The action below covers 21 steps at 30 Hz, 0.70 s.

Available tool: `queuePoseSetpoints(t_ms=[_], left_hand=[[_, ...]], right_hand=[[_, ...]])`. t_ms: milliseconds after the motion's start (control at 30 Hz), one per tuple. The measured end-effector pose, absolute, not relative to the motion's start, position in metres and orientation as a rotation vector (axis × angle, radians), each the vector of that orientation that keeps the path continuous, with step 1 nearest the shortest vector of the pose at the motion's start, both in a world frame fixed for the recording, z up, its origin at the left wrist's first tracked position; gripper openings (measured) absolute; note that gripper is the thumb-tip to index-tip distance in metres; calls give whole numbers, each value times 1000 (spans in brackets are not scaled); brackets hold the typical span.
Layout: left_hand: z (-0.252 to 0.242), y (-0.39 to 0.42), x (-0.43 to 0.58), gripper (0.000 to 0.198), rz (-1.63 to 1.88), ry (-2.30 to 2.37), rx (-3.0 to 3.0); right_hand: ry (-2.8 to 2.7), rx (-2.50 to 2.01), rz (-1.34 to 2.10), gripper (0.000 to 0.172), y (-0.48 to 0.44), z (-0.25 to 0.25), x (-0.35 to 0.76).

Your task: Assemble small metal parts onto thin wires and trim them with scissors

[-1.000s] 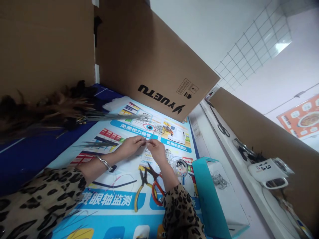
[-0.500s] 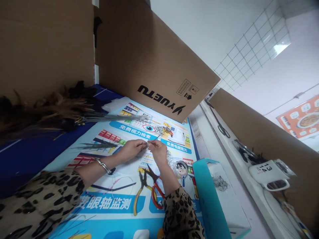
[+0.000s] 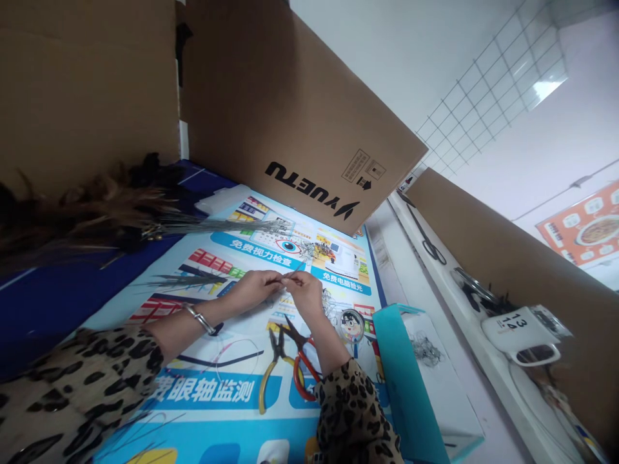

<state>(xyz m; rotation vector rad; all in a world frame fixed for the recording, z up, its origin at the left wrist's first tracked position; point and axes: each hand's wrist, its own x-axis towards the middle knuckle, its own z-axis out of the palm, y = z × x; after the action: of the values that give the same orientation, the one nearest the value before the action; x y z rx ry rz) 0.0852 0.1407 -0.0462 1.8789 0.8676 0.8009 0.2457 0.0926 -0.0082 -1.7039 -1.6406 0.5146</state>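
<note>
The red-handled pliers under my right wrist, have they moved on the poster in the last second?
No. The red-handled pliers lie in the same spot beside the yellow-handled pliers on the poster; any small shift in the frame comes from the camera.

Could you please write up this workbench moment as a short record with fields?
left hand: fingers pinch one end of a thin wire
right hand: fingers pinch the same wire, touching the left hand
surface: printed poster
tools: yellow pliers and red pliers lie below the hands
left side: feathers
right side: teal box, white mug
behind: cardboard box
</note>
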Motion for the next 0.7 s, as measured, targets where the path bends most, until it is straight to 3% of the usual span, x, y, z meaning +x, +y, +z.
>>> queuePoseSetpoints(t_ms=[300, 467, 700], left_hand=[[-48, 140, 87, 25, 803, 887, 1912], [-48, 142, 88, 21, 802, 889, 1915], [-51, 144, 87, 22, 802, 873, 1927]], right_hand=[[-2093, -1831, 324, 15, 93, 19, 259], [-2351, -2096, 27, 26, 104, 52, 306], [-2797, -2183, -248, 25, 109, 56, 326]])
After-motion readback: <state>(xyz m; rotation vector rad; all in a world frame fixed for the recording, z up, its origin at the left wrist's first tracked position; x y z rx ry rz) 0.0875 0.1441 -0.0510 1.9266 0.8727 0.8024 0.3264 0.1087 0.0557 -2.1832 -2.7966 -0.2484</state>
